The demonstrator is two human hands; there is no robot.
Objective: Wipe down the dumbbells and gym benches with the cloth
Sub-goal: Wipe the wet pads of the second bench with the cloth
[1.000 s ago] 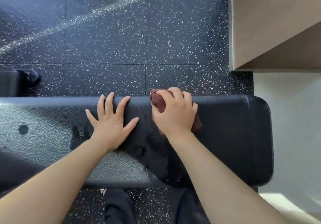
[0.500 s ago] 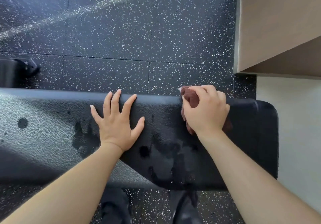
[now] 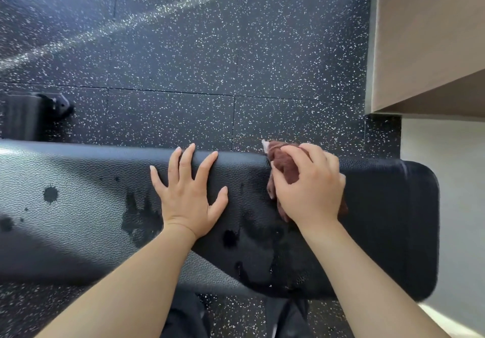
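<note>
A black padded gym bench (image 3: 388, 222) runs across the view, with dark wet spots and smears on its textured top. My right hand (image 3: 309, 188) grips a bunched brown cloth (image 3: 284, 165) and presses it on the bench's far edge, right of centre. Most of the cloth is hidden under the hand. My left hand (image 3: 189, 196) lies flat on the bench with fingers spread, just left of the cloth, fingertips at the far edge. No dumbbells are in view.
Black speckled rubber flooring (image 3: 183, 75) lies beyond the bench. A tan wooden cabinet or wall (image 3: 425, 35) rises at the upper right, with a pale wall (image 3: 456, 180) past the bench's right end. Part of dark equipment (image 3: 29, 119) sits at the far left.
My right hand slid the cloth rightward along the bench's far edge a second ago, then held about the same place. My left hand stayed flat on the bench.
</note>
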